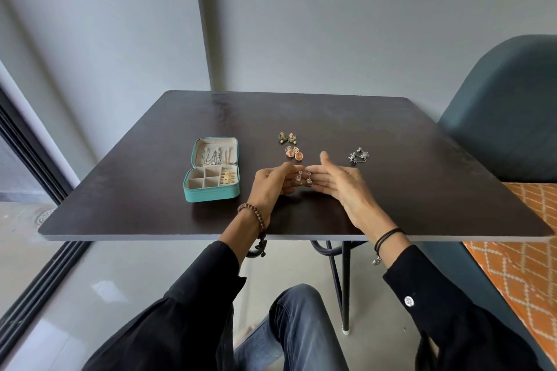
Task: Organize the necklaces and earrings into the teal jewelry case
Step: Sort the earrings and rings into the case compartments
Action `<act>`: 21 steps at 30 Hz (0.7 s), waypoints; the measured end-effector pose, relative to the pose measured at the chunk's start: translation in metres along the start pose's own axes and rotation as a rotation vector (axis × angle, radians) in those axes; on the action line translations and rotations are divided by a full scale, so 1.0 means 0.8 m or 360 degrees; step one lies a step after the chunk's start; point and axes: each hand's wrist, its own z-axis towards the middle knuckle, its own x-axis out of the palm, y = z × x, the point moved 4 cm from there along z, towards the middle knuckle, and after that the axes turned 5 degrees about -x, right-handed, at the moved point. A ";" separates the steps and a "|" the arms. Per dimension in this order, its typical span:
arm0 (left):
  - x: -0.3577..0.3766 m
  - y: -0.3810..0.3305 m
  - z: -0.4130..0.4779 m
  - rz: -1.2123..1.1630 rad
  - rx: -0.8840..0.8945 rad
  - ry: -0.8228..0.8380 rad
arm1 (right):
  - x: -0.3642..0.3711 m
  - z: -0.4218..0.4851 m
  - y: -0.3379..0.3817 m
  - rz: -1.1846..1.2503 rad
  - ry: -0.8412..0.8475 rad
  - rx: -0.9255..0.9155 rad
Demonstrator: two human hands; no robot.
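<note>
The teal jewelry case [211, 192] lies open on the left of the dark table [391, 190], with necklaces hanging in its lid and gold earrings [227, 178] in a right compartment. My left hand [272, 185] pinches a small silver drop earring [298, 178]. My right hand [337, 181] pinches the matching earring [309, 179] with fingertips, other fingers spread. Both earrings hang just above the table, close together. Beyond my hands lie a pair of green-gold earrings [287, 137], a pair of rose-gold round earrings [294, 153] and silver earrings [359, 156].
A dark teal chair [506, 117] stands at the table's right side, beside an orange patterned fabric [524, 250]. Grey walls stand behind the table. A dark sliding-door frame [33, 250] runs along the left. My knee in jeans [295, 325] is below the table's front edge.
</note>
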 end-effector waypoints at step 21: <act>-0.007 0.009 0.040 0.0998 0.0276 -0.0587 | 0.018 0.042 -0.012 -0.1195 -0.0070 -0.0620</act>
